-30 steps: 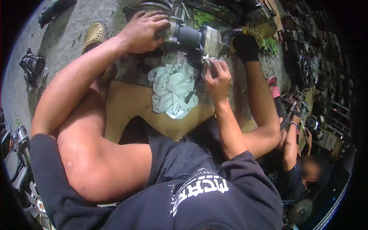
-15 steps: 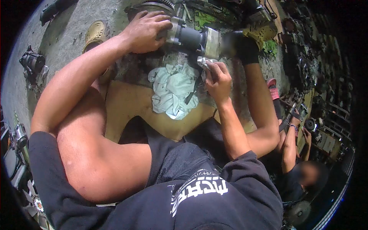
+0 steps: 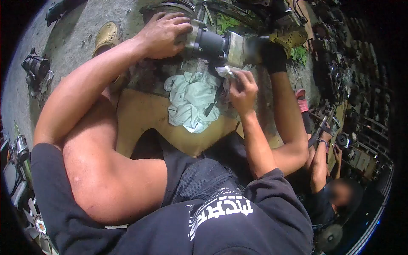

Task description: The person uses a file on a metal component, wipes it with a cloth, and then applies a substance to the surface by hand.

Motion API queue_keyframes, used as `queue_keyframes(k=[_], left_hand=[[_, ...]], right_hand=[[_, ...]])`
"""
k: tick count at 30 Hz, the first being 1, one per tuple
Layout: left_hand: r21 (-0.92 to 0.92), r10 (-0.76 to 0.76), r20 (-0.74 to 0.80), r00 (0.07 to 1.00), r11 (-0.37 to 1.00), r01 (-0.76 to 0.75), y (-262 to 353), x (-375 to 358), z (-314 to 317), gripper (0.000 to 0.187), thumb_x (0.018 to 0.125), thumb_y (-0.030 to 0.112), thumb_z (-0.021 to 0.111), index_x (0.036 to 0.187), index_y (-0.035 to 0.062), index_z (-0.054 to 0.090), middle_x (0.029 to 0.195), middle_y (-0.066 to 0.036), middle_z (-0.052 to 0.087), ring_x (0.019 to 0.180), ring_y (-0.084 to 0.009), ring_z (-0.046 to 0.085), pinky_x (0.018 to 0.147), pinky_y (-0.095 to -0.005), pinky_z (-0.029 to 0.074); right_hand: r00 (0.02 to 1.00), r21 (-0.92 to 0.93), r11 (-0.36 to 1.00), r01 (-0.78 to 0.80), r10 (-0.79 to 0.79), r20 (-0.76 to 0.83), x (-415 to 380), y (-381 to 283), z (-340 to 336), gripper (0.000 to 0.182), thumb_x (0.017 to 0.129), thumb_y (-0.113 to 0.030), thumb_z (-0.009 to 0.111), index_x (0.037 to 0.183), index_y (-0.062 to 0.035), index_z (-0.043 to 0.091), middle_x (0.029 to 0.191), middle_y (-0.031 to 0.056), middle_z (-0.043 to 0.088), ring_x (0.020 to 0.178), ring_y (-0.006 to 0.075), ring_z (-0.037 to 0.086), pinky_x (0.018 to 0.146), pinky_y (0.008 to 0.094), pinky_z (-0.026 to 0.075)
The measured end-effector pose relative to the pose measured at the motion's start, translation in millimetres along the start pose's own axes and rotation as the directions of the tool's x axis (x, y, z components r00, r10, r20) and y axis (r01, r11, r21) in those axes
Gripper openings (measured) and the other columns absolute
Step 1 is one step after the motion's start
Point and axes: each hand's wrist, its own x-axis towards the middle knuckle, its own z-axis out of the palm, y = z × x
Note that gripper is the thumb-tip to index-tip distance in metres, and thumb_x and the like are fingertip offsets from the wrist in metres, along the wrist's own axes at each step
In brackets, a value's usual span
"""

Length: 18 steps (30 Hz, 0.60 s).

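A metal cylindrical part (image 3: 210,43) with a dark middle section lies across the floor at the top centre. My left hand (image 3: 163,35) rests over its left end, fingers bent round the metal. Just below the part's right side, my right hand (image 3: 243,90) pinches a small whitish crumpled piece (image 3: 225,72) between thumb and fingers. A pale, bunched cloth (image 3: 193,100) lies between my legs, with a dark thin strip (image 3: 211,107) at its right edge.
A toothed round part (image 3: 170,7) sits behind my left hand. At the far left lies a dark mechanical part (image 3: 35,66). Tan cardboard (image 3: 144,106) is under my legs. Another person (image 3: 335,199) is at the lower right, hands on a dark tool, among many metal parts.
My right hand has shifted slightly, and the whitish piece has moved a little to the left. My left hand and the metal part look almost unchanged.
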Motion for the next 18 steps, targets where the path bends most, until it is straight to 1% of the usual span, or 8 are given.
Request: queue_keyframes(k=[5,7,9,11,12,13,16,18], left_hand=[[-0.022,0.000,0.005,1.000,1.000,0.001,-0.9,-0.6,-0.2,0.054,0.084,0.025,0.070,0.135,0.0140,0.059,0.150,-0.009,0.049,0.146,-0.0285,0.038,0.121,-0.0529,0.026],[-0.018,-0.001,0.000,1.000,1.000,0.001,-0.6,-0.7,-1.0,0.054,0.084,0.025,0.070,0.135,0.0140,0.059,0.150,-0.009,0.050,0.146,-0.0285,0.038,0.121,-0.0529,0.026],[-0.021,0.003,-0.001,1.000,1.000,-0.003,1.1,-3.1,-1.3,0.053,0.084,0.025,0.070,0.135,0.0140,0.059,0.150,-0.009,0.050,0.146,-0.0285,0.038,0.121,-0.0528,0.026],[-0.001,-0.010,0.020,1.000,1.000,0.010,2.9,-0.5,-4.4,0.053,0.084,0.024,0.070,0.135,0.0140,0.058,0.150,-0.009,0.049,0.146,-0.0283,0.038,0.121,-0.0529,0.026],[0.000,-0.007,0.015,1.000,1.000,0.007,2.7,0.9,-3.5,0.053,0.084,0.024,0.070,0.135,0.0140,0.058,0.150,-0.009,0.049,0.146,-0.0283,0.038,0.121,-0.0529,0.026],[-0.002,-0.007,0.014,1.000,1.000,0.007,2.5,0.2,-1.9,0.054,0.084,0.025,0.069,0.135,0.0137,0.058,0.150,-0.009,0.049,0.146,-0.0282,0.038,0.121,-0.0533,0.026],[-0.017,-0.008,0.013,1.000,1.000,0.009,1.5,-0.4,-3.4,0.054,0.084,0.025,0.069,0.135,0.0130,0.058,0.150,-0.009,0.049,0.146,-0.0280,0.037,0.120,-0.0541,0.026],[-0.036,-0.014,0.015,1.000,0.999,0.014,0.8,-0.9,-3.5,0.054,0.084,0.025,0.069,0.135,0.0126,0.058,0.150,-0.009,0.049,0.146,-0.0279,0.037,0.120,-0.0547,0.026]], right_hand=[[0.988,-0.078,0.990,-0.115,0.106,-0.113,7.3,16.1,-1.2,0.021,0.083,-0.005,0.072,0.104,-0.0041,0.073,0.097,0.0133,0.069,0.088,0.0275,0.068,0.080,0.0376,0.054],[0.918,0.093,0.958,-0.273,0.288,-0.273,14.1,10.4,-0.8,0.018,0.087,-0.008,0.070,0.103,-0.0008,0.071,0.095,0.0122,0.069,0.085,0.0223,0.067,0.080,0.0358,0.053],[0.829,0.277,0.866,-0.416,0.486,-0.276,31.3,6.9,-8.6,0.020,0.092,-0.011,0.068,0.108,-0.0009,0.061,0.092,0.0093,0.068,0.082,0.0164,0.064,0.075,0.0310,0.052],[0.828,0.363,0.864,-0.350,0.466,-0.311,56.3,-18.9,-11.0,0.021,0.093,-0.010,0.066,0.111,-0.0016,0.058,0.091,0.0091,0.068,0.081,0.0163,0.064,0.075,0.0311,0.053],[0.884,0.308,0.922,-0.235,0.334,-0.327,64.6,-11.1,-5.8,0.024,0.093,-0.011,0.067,0.112,-0.0023,0.056,0.093,0.0113,0.069,0.081,0.0175,0.066,0.076,0.0325,0.054],[0.930,0.135,0.966,-0.223,0.252,-0.269,69.1,-5.4,-7.4,0.025,0.091,-0.013,0.070,0.111,-0.0008,0.061,0.098,0.0154,0.071,0.086,0.0228,0.070,0.079,0.0351,0.055],[0.997,-0.045,0.997,-0.066,0.067,0.026,70.7,-5.8,3.7,0.024,0.085,-0.018,0.077,0.102,-0.0018,0.075,0.102,0.0187,0.070,0.089,0.0333,0.071,0.081,0.0399,0.056],[0.996,-0.094,0.996,0.013,-0.004,0.088,63.8,-9.8,5.3,0.021,0.086,-0.016,0.075,0.104,-0.0047,0.075,0.101,0.0171,0.069,0.089,0.0322,0.070,0.079,0.0388,0.056]])
